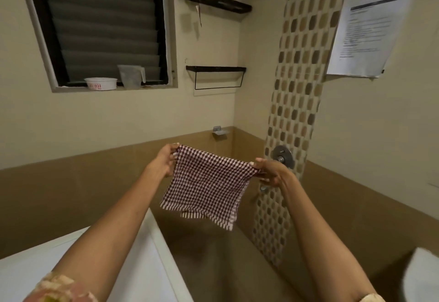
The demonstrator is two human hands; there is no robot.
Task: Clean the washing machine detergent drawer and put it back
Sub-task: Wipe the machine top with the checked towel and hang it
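A dark red and white checked cloth (pixel 209 185) hangs spread out in the air in front of the tiled wall. My left hand (pixel 164 159) pinches its upper left corner and my right hand (pixel 270 171) pinches its upper right corner, both arms stretched forward. The white top of the washing machine (pixel 133 268) lies below my left arm at the lower left. The detergent drawer is not in view.
A wall tap (pixel 282 155) sits just behind my right hand on the mosaic tile strip. Two black wall shelves (pixel 215 71) hang above. A white bowl (pixel 101 83) and a clear measuring jug (pixel 130 76) stand on the window sill. A paper sheet (pixel 365 37) is stuck on the right wall.
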